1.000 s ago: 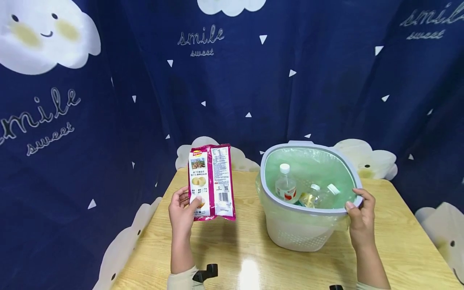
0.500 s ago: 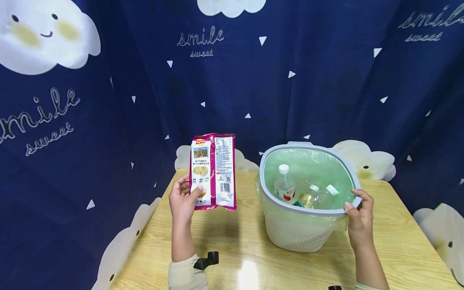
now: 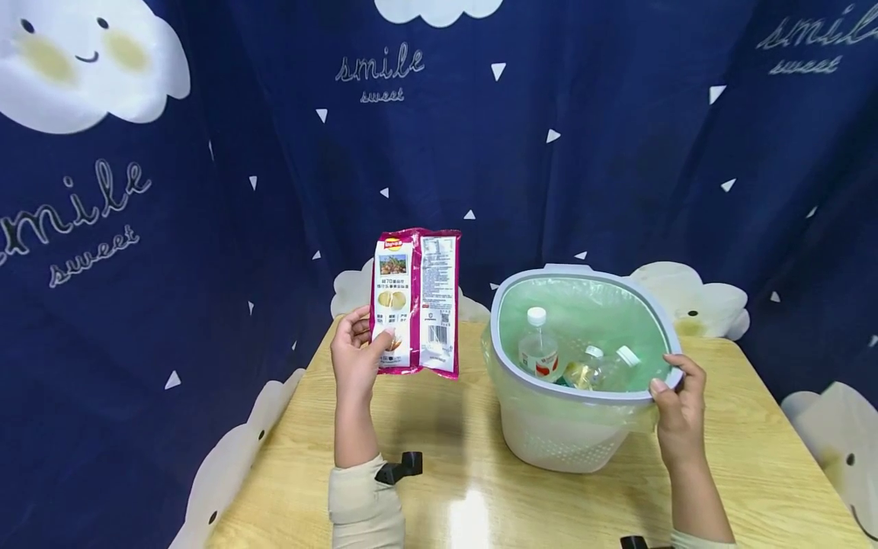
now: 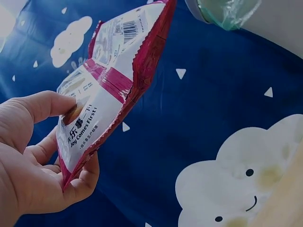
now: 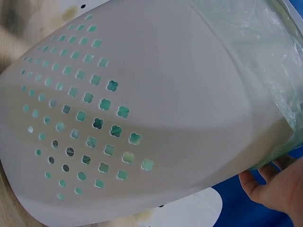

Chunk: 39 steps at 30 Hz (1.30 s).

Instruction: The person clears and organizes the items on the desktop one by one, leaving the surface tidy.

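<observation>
My left hand (image 3: pixel 356 354) pinches a magenta-and-white chip bag (image 3: pixel 418 305) by its lower left side, thumb on the printed back and fingers behind. It is held up over the table, left of the bin. In the left wrist view the chip bag (image 4: pixel 111 75) looks puffed, its crimped end toward the camera. My right hand (image 3: pixel 681 412) grips the right front rim of a pale trash bin (image 3: pixel 569 442) lined with a green plastic bag (image 3: pixel 583 297). Inside lie clear plastic bottles, one upright with a white cap (image 3: pixel 537 316). The right wrist view shows the bin's perforated wall (image 5: pixel 165 94).
The bin stands on a light wooden table (image 3: pixel 288 473), right of the middle. Behind the table hangs a dark blue curtain (image 3: pixel 439 152) printed with clouds and triangles. A black camera mount (image 3: pixel 401 467) sits on the left wrist.
My left hand has lifted the chip bag higher and moved it slightly right, toward the bin. The right hand keeps its grip on the rim, and the bin stays in place.
</observation>
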Tool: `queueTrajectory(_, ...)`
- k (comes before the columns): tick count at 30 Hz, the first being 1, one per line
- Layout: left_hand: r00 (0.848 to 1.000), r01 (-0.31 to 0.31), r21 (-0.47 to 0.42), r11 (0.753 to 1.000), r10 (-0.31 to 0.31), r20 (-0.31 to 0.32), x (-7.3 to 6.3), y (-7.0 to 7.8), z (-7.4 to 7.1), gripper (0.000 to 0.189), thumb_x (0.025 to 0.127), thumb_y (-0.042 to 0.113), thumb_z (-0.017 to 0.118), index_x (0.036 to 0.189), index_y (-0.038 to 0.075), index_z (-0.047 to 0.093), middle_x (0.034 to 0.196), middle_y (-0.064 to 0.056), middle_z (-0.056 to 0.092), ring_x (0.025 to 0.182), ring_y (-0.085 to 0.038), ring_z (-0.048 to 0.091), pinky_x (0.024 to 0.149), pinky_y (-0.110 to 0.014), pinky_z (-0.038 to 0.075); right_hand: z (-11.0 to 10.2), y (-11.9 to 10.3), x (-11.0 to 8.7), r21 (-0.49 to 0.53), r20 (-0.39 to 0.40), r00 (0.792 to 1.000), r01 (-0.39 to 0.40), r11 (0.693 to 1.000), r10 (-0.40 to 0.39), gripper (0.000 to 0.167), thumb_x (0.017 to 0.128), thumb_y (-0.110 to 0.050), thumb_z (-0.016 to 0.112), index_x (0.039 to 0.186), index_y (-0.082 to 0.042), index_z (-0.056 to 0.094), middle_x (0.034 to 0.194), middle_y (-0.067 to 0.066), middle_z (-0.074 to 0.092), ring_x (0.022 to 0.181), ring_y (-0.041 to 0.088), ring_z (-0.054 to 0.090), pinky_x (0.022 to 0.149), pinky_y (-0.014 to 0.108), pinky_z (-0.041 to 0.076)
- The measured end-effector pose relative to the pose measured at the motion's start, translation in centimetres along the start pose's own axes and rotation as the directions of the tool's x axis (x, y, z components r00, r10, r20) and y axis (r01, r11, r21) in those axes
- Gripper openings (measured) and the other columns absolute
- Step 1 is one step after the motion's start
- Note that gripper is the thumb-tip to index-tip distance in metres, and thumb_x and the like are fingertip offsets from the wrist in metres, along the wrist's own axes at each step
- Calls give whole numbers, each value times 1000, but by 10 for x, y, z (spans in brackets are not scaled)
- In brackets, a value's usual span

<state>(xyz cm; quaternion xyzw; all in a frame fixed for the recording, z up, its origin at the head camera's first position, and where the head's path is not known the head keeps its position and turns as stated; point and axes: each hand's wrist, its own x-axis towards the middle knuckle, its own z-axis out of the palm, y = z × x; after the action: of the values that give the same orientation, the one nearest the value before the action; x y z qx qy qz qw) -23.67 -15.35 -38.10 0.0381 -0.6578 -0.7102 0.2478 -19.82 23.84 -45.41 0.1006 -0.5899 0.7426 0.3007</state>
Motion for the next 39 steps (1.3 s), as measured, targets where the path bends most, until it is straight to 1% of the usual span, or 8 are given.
queueTrajectory(3,1000,-11,-1,1000,11,24,0,15,7,48,75,-11,65,121,-4,52,97,-16,51,83,-20,48,66,-23,45,0,-1,1,-15,0,1000,-3,1000,3,44,85,1,41,128,-2,38,127,15,33,105,20,41,81,17,39)
queueTrajectory(7,998,-19,-12,1000,20,51,4,22,15,48,74,-12,64,120,-6,52,95,-16,50,81,-21,47,65,-23,44,0,-1,3,-28,-4,1000,-3,1000,3,43,85,1,42,128,-2,38,123,15,35,101,19,44,79,16,40)
queueTrajectory(13,998,-31,-17,999,31,52,17,6,19,47,73,-9,67,117,-2,53,93,-14,51,79,-20,47,63,-23,44,2,1,4,-5,-20,1000,-6,1000,6,43,84,2,41,127,-2,39,121,15,36,101,19,43,80,18,39)
queueTrajectory(19,994,-108,-4,994,108,26,23,0,24,42,70,-11,66,110,-2,55,87,-12,52,76,-18,47,64,-23,41,2,4,3,14,-22,1000,8,1000,-7,43,84,3,41,126,-1,39,121,16,36,101,19,42,81,18,37)
queueTrajectory(23,989,-140,-27,990,141,31,26,0,27,38,69,-10,65,105,-2,54,83,-10,51,73,-16,46,64,-24,39,2,5,3,27,-7,1000,21,999,-21,43,84,4,41,127,-1,39,121,16,36,101,18,42,81,18,37)
queueTrajectory(32,986,-155,-11,988,156,59,30,6,32,38,71,-9,64,107,-1,56,80,-9,50,71,-16,46,59,-23,40,4,3,3,-1,-14,1000,1,1000,-1,43,84,2,41,127,-1,39,122,15,36,102,19,42,81,18,37)
queueTrajectory(36,981,-172,-21,985,173,83,32,13,33,37,72,-9,65,107,-3,56,81,-10,50,72,-17,45,61,-24,39,3,2,3,-7,-19,1000,-5,1000,5,43,84,2,41,127,-1,38,122,15,36,102,18,42,82,18,37)
queueTrajectory(39,981,-151,-36,988,154,114,30,21,34,37,73,-9,67,108,-5,56,83,-11,50,74,-18,45,62,-24,40,2,0,0,-27,-31,999,-19,999,19,43,84,2,41,127,-1,38,122,14,36,103,19,42,81,17,37)
